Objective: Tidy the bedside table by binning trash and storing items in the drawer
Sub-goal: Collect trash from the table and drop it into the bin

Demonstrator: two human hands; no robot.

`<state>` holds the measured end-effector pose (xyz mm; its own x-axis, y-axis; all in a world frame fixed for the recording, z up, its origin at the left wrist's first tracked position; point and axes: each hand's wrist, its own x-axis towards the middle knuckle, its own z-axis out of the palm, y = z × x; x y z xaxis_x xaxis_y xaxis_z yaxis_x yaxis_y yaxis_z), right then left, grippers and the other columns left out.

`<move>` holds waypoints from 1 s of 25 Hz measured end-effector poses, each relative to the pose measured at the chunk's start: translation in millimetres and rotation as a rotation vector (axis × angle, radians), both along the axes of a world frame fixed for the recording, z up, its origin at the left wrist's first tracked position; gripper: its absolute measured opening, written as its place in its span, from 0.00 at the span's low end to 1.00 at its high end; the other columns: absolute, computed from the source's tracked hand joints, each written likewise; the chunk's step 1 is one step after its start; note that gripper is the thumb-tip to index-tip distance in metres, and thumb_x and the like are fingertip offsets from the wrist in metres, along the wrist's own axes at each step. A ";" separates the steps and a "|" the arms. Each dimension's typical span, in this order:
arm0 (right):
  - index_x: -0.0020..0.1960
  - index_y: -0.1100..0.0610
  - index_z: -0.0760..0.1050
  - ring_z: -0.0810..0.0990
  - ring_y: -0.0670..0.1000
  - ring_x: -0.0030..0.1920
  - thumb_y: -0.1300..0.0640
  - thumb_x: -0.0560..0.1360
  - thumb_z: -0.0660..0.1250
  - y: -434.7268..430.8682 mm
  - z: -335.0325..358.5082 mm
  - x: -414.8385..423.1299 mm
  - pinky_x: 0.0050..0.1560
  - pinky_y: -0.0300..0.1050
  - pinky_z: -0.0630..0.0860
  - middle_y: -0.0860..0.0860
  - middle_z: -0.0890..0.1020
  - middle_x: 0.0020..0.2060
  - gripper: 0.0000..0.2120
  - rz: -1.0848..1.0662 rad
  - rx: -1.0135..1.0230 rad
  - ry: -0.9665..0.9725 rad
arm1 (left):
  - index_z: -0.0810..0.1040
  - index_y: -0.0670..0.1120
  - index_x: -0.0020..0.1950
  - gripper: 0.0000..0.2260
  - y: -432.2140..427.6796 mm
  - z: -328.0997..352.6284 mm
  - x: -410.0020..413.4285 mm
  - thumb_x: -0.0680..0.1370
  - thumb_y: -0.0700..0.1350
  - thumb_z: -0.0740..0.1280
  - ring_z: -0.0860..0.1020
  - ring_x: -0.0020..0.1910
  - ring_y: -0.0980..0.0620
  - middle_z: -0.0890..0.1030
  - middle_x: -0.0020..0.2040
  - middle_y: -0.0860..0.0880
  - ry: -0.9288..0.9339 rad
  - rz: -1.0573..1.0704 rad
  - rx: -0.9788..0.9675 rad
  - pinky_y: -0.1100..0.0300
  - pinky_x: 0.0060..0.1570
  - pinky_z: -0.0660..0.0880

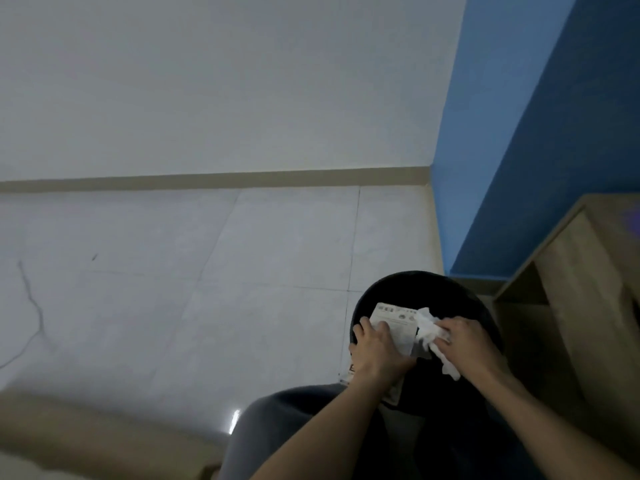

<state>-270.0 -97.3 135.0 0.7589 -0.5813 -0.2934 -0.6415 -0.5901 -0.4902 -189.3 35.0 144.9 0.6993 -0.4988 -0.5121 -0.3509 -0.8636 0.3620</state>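
Holding one packet point(394, 329), one tissue point(431, 329) (over bin point(415, 282))

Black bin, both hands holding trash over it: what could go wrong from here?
The printed packet in the left hand sits near the black bin's left rim, so it might land on the floor. The crumpled tissue in the right hand trails loosely and could snag on the rim.
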 end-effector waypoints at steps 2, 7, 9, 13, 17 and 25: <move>0.59 0.58 0.78 0.79 0.54 0.48 0.59 0.72 0.67 4.1 -26.5 2.4 0.43 0.40 0.70 0.58 0.81 0.51 0.15 -0.012 0.041 0.067 | 0.66 0.45 0.65 0.32 -1.3 -24.5 4.5 0.69 0.63 0.66 0.60 0.68 0.40 0.61 0.69 0.41 0.029 -0.028 0.028 0.43 0.66 0.64; 0.43 0.59 0.79 0.75 0.50 0.37 0.60 0.73 0.67 -10.4 -57.5 9.2 0.34 0.40 0.67 0.57 0.81 0.40 0.04 -0.122 0.109 0.151 | 0.65 0.44 0.67 0.31 -26.8 -58.2 12.9 0.70 0.59 0.67 0.59 0.69 0.39 0.60 0.71 0.41 0.087 -0.100 0.048 0.42 0.66 0.62; 0.48 0.61 0.79 0.79 0.54 0.42 0.59 0.73 0.66 -15.1 -70.3 9.4 0.38 0.40 0.70 0.59 0.83 0.45 0.07 -0.148 0.140 0.157 | 0.65 0.44 0.67 0.31 -37.4 -68.4 14.4 0.71 0.60 0.66 0.59 0.69 0.40 0.60 0.70 0.41 0.088 -0.115 0.062 0.42 0.66 0.63; 0.64 0.54 0.72 0.80 0.54 0.45 0.53 0.75 0.62 -19.8 -80.2 5.9 0.42 0.43 0.76 0.57 0.81 0.50 0.18 -0.141 0.249 0.235 | 0.60 0.47 0.72 0.34 -47.0 -78.1 15.2 0.73 0.66 0.59 0.55 0.73 0.40 0.60 0.72 0.41 0.080 -0.096 0.112 0.38 0.70 0.51; 0.68 0.51 0.65 0.78 0.53 0.56 0.55 0.75 0.59 -23.7 -58.5 -3.9 0.52 0.43 0.74 0.54 0.79 0.59 0.21 -0.069 0.144 0.207 | 0.63 0.48 0.70 0.26 -61.8 -60.5 9.7 0.76 0.60 0.58 0.61 0.71 0.44 0.65 0.69 0.44 0.024 -0.079 -0.048 0.46 0.68 0.61; 0.48 0.53 0.76 0.82 0.54 0.41 0.59 0.68 0.55 -122.9 105.2 -61.1 0.42 0.44 0.75 0.53 0.83 0.40 0.13 -0.327 -0.368 -0.634 | 0.71 0.49 0.60 0.12 -170.3 64.2 -42.0 0.78 0.50 0.61 0.75 0.57 0.47 0.76 0.57 0.46 0.091 -0.276 -0.621 0.51 0.57 0.73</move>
<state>-331.1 -220.2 240.2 0.4912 -0.7788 0.3901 -0.4746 -0.6148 -0.6299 -231.3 -135.3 209.1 0.4721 -0.8728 -0.1241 -0.4734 -0.3697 0.7995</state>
